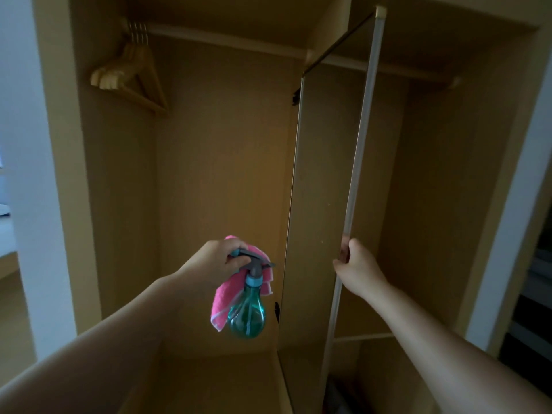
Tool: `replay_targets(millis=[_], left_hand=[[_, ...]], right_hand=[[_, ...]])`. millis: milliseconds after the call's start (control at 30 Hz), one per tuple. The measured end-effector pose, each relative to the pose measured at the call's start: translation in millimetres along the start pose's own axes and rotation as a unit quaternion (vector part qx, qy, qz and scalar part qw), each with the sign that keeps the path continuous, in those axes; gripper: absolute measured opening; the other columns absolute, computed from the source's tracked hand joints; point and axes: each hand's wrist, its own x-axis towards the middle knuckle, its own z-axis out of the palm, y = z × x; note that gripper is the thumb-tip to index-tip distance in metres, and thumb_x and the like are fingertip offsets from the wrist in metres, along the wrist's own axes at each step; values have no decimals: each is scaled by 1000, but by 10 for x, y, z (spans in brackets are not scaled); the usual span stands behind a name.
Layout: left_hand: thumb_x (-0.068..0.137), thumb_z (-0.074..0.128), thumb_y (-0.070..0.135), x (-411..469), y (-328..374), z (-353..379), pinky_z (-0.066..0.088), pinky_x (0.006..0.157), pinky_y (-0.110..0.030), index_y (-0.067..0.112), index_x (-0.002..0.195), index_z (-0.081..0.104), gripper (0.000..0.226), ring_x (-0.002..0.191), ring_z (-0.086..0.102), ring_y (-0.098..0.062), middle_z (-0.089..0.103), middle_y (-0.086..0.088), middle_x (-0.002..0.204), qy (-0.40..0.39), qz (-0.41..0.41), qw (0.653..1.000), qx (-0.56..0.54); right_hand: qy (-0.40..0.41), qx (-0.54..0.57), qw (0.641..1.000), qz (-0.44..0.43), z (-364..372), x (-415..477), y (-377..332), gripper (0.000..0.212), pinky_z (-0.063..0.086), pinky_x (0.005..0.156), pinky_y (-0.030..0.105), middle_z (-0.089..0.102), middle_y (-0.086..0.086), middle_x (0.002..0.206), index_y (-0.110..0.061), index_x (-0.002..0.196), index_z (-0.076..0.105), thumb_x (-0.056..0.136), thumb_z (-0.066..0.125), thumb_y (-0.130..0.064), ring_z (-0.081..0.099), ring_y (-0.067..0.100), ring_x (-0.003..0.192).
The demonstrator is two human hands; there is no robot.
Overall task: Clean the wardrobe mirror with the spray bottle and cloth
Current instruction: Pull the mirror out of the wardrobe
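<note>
- The left hand is curled round the head of the spray bottle. The pink cloth is caught in the same grip and hangs behind the bottle. Both are held up in front of the open left bay of the wardrobe, just beside the door.
- The right hand is wrapped round the pale free edge of the wardrobe door. The two hands are well apart, with the door panel between them.
- The mirror seems to be the door face turned toward the left bay. It shows wood tones and a dark wedge near the top that look like reflections, though in this dim light I cannot be sure it is glass.
- Bottle and cloth share one hand, so working the trigger could loosen the cloth and drop it to the wardrobe floor. The cloth could also drift across the nozzle and soak up the spray.
- The door hangs on a hinge and stands nearly edge-on to the camera. Wiping pressure may swing it away unless the right hand braces it, and spray sent at so shallow an angle may land on the wood inside.
- Fingers round the door edge could be nipped if the door swings toward the frame.
- The wardrobe is light wood, with wooden hangers bunched on a rail at upper left. A pale wall stands to the left, and the room is dim.
</note>
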Motion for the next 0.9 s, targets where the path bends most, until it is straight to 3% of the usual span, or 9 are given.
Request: replay_targets(millis=[233, 433, 567, 733, 900], left_hand=[[95, 57, 26, -76, 138, 61, 54, 71, -21, 25, 111, 64, 17, 86, 62, -8, 65, 11, 96, -10, 7, 1000, 10], [94, 58, 26, 75, 289, 199, 48, 60, -9, 26, 109, 63, 16, 83, 61, -3, 63, 15, 93, 3, 0, 1000, 14], [93, 59, 27, 142, 407, 325, 49, 61, -11, 31, 103, 60, 10, 82, 62, -5, 63, 14, 91, 6, -12, 1000, 19], [94, 58, 25, 164, 529, 397, 55, 77, -20, 29, 108, 62, 15, 90, 62, -6, 64, 10, 98, -13, -26, 1000, 5], [95, 56, 25, 155, 651, 459, 56, 85, -23, 24, 113, 64, 20, 97, 63, -9, 66, 8, 105, -10, -27, 1000, 12]], right_hand=[[-3, -20, 1000, 3, -166, 56, 157, 18, 37, 52, 11, 51, -10, 87, -25, 99, 45, 93, 59, -16, 51, 2, 73], [7, -25, 1000, 8, -387, 247, 449, 13, 42, 54, 17, 56, -3, 90, -19, 100, 50, 92, 60, -16, 58, 9, 79], [26, -13, 999, 13, -506, 417, 658, 20, 41, 54, 20, 58, 3, 96, -15, 106, 51, 90, 62, -10, 56, 11, 78], [97, -1, 995, 23, -508, 598, 849, 39, 47, 82, 36, 55, 18, 128, -5, 132, 46, 94, 56, -8, 54, 35, 119], [108, 11, 994, -15, -503, 805, 1072, 56, 47, 92, 40, 52, 22, 136, -5, 147, 29, 96, 53, -6, 52, 38, 123]])
